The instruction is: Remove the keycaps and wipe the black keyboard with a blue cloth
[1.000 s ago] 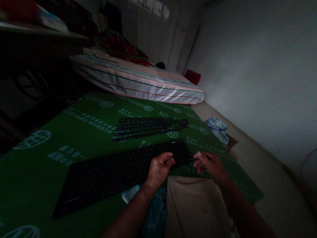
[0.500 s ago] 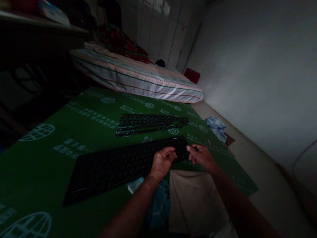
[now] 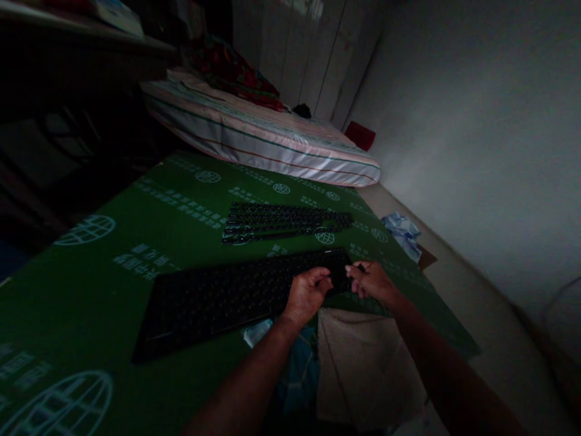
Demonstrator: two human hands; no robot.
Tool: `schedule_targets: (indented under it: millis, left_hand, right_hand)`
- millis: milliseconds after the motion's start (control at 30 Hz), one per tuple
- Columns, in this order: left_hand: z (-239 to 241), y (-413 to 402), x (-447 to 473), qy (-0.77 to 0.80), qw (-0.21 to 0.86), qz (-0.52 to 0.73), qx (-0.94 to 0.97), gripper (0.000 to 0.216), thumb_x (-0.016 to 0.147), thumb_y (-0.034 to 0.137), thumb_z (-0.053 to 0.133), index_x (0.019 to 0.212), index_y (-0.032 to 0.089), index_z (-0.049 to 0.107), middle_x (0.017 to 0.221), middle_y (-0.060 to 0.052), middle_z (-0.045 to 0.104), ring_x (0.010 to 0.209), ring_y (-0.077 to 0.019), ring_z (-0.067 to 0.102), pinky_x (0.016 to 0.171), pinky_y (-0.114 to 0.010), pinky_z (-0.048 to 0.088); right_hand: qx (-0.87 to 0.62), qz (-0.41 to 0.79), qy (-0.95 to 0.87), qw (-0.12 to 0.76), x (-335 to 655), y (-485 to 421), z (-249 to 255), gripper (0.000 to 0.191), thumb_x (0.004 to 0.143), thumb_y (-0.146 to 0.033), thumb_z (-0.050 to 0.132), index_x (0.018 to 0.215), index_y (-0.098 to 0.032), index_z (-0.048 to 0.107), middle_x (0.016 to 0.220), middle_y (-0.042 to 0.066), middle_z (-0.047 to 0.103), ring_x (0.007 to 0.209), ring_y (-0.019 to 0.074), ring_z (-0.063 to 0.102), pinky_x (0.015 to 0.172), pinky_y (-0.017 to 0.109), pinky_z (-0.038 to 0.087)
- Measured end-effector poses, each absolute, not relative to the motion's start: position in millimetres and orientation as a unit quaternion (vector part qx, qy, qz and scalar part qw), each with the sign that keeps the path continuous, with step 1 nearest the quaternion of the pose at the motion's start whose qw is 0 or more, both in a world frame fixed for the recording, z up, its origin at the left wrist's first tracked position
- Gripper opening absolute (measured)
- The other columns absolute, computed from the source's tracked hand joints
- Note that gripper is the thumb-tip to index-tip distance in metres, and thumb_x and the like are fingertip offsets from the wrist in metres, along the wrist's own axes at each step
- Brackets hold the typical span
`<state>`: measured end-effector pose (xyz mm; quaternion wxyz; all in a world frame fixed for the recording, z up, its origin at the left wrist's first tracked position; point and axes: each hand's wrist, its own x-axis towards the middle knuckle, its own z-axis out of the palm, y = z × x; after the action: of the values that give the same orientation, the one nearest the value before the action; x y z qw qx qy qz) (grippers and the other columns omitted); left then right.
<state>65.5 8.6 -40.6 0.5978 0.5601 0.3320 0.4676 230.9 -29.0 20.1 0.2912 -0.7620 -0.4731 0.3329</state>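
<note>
At the near edge, between the two forearms, lie a beige, coarse-looking cloth (image 3: 363, 369) and, just left of it, a teal cloth with pale lines (image 3: 297, 372); a pale, shiny, crumpled scrap (image 3: 257, 332) sits beside the left forearm.

Beyond them, the left hand (image 3: 308, 297) hangs over the right-hand part of a long, flat, black keyboard-shaped panel (image 3: 213, 303), its thumb and forefinger drawn close together; whether anything is between them I cannot tell. The right hand (image 3: 370, 281) is at the panel's short right end, the fingers curled in and pinching a small dark object (image 3: 362, 267), mostly hidden and too dim to identify. The two sets of fingertips face each other across a narrow gap.

The panel's long axis slants from lower left up to the right, so most of its length stretches leftward from both hands. The right hand is nearer the short end, the left nearer the body of the panel; contact with it is unclear.

Past its far edge, well apart from the fingers, small glossy black pieces lie in rows (image 3: 281, 221) on the green printed board (image 3: 91, 297). Farther back stands a pale striped mattress (image 3: 272, 151).
</note>
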Motion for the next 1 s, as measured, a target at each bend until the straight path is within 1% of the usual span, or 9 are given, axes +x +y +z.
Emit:
schedule_targets:
  millis: [100,233,333,467,633,767,867,933,1000]
  left_hand:
    - [-44,9,66,0.330,0.586,0.464,0.577,0.013,0.074,0.017,0.060,0.083,0.017,0.070,0.065,0.000,0.069,0.061,-0.0137,0.064,0.060,-0.022,0.050]
    - [-46,9,66,0.329,0.567,0.458,0.600,0.013,0.075,0.015,0.059,0.083,0.018,0.070,0.067,0.001,0.069,0.061,-0.0132,0.064,0.062,-0.022,0.051]
    - [-44,9,65,0.333,0.549,0.452,0.619,0.014,0.077,0.014,0.058,0.084,0.018,0.070,0.068,0.001,0.069,0.061,-0.0131,0.064,0.062,-0.022,0.051]
    - [-42,8,63,0.339,0.512,0.441,0.654,0.012,0.077,0.014,0.058,0.080,0.018,0.070,0.069,0.000,0.069,0.065,-0.0143,0.064,0.064,-0.023,0.052]
    - [-35,4,60,0.360,0.453,0.424,0.697,0.014,0.075,0.011,0.061,0.081,0.019,0.071,0.075,-0.002,0.071,0.075,-0.0179,0.066,0.076,-0.029,0.052]
    - [-28,1,59,0.379,0.356,0.374,0.768,0.018,0.076,0.010,0.062,0.089,0.018,0.072,0.078,-0.004,0.073,0.084,-0.0221,0.067,0.085,-0.036,0.051]
    - [-23,-1,58,0.378,0.316,0.345,0.799,0.021,0.077,0.010,0.062,0.094,0.018,0.071,0.086,-0.005,0.074,0.089,-0.0225,0.067,0.089,-0.038,0.050]
    - [-19,-2,57,0.367,0.294,0.330,0.819,0.020,0.077,0.010,0.061,0.093,0.018,0.071,0.091,-0.006,0.073,0.094,-0.0232,0.065,0.091,-0.039,0.050]
    - [-15,-4,57,0.356,0.269,0.309,0.840,0.019,0.077,0.010,0.061,0.092,0.016,0.071,0.096,-0.008,0.072,0.101,-0.0249,0.063,0.093,-0.040,0.050]
  right_hand:
    - [-0.767,0.334,-0.482,0.262,229,-24,22,0.021,0.087,-0.032,0.051,0.071,-0.019,0.052,0.042,-0.005,0.055,0.029,0.0082,0.045,0.033,0.018,0.031]
    - [-0.769,0.331,-0.493,0.238,227,-20,21,0.023,0.088,-0.031,0.049,0.068,-0.020,0.051,0.040,-0.006,0.053,0.028,0.0073,0.044,0.033,0.018,0.030]
    - [-0.763,0.333,-0.497,0.245,229,-21,18,0.025,0.088,-0.034,0.049,0.068,-0.019,0.051,0.040,-0.006,0.053,0.028,0.0074,0.043,0.033,0.018,0.031]
    - [-0.752,0.324,-0.501,0.278,230,-30,13,0.030,0.085,-0.043,0.051,0.070,-0.018,0.056,0.044,-0.004,0.056,0.032,0.0077,0.046,0.037,0.018,0.034]
    - [-0.747,0.305,-0.501,0.315,231,-40,4,0.041,0.083,-0.055,0.048,0.070,-0.017,0.059,0.046,-0.002,0.057,0.036,0.0089,0.050,0.040,0.019,0.037]
    - [-0.737,0.304,-0.502,0.334,232,-39,-2,0.041,0.080,-0.056,0.049,0.064,-0.019,0.054,0.046,-0.002,0.057,0.035,0.0090,0.048,0.040,0.020,0.035]
    - [-0.736,0.299,-0.504,0.339,230,-37,-6,0.041,0.080,-0.057,0.047,0.061,-0.020,0.052,0.045,-0.002,0.055,0.034,0.0097,0.047,0.039,0.021,0.034]
    - [-0.744,0.271,-0.507,0.339,227,-36,-9,0.045,0.081,-0.059,0.042,0.060,-0.021,0.053,0.043,-0.001,0.054,0.034,0.0109,0.047,0.040,0.022,0.035]
    - [-0.753,0.219,-0.519,0.340,224,-35,-13,0.049,0.083,-0.060,0.038,0.057,-0.021,0.054,0.041,0.000,0.053,0.036,0.0127,0.049,0.044,0.024,0.037]
